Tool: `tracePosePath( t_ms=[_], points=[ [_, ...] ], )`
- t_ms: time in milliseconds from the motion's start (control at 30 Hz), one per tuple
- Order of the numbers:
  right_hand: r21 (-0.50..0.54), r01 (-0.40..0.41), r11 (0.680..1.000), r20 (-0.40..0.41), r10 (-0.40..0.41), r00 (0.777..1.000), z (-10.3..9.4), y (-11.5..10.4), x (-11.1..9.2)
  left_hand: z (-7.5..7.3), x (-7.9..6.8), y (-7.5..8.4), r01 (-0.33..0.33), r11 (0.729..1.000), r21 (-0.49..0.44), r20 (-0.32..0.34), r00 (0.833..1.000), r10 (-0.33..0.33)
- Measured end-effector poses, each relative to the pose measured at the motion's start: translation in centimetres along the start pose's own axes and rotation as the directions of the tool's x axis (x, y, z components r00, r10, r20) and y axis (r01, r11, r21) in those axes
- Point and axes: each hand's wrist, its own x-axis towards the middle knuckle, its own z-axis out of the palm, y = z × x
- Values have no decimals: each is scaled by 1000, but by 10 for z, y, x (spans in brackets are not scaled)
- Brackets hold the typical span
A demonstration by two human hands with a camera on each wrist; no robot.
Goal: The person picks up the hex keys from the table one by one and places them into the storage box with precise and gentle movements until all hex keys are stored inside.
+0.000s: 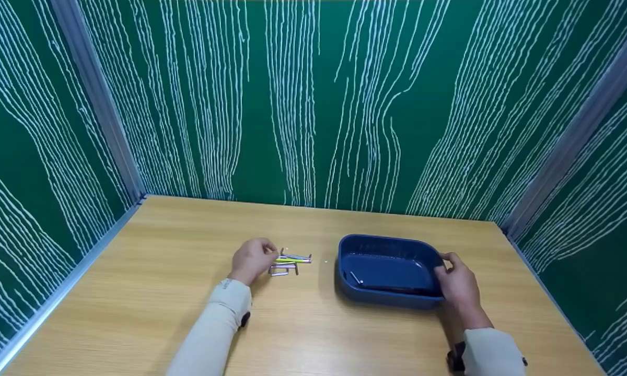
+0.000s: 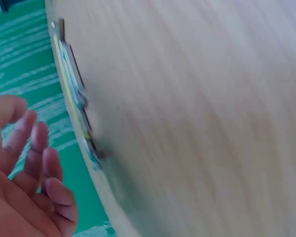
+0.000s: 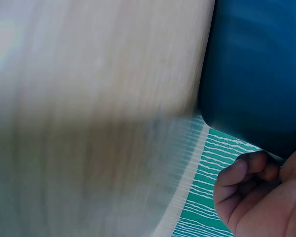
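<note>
My left hand (image 1: 252, 260) is at the left end of a small pile of slim sticks (image 1: 288, 266), some silvery or purple, with a longer yellow-green stick (image 1: 294, 259) on top. In the left wrist view, the left hand's fingers (image 2: 53, 165) are loosely bent and nothing shows between them; the pile (image 2: 71, 79) lies beyond them. On the right, my right hand (image 1: 460, 282) grips the right wall of a dark blue plastic tub (image 1: 389, 299). A short silvery stick (image 1: 356, 278) is inside the tub, near its left wall. The right wrist view shows curled fingers (image 3: 232, 185) at the tub's corner.
All of this stands on a light wood table (image 1: 287, 324). A tiny white bit (image 1: 325, 261) lies between pile and tub. Green panels (image 1: 251, 130) with wavy white lines close off the back and both sides.
</note>
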Motion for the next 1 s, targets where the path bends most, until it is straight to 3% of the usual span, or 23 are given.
tracePosePath(
  t_ms=[167, 467, 833, 1000],
  points=[
    [-3, 4, 1000, 0, -4, 1000, 0, 0, -1, -8, 2, -17, 86, 996, 32, -9, 996, -86],
    [31, -33, 999, 56, 31, 998, -2, 0, -1, -10, 5, -31, 139, 990, 18, 57, 988, -140],
    [37, -44, 998, 53, 42, 998, -1, 1, -1, -12, 0, -27, 172, 984, 56, 58, 983, -175],
    [24, -21, 999, 25, 21, 999, -1, 0, -1, -13, -3, -25, 120, 988, 100, 25, 992, -123]
  ],
)
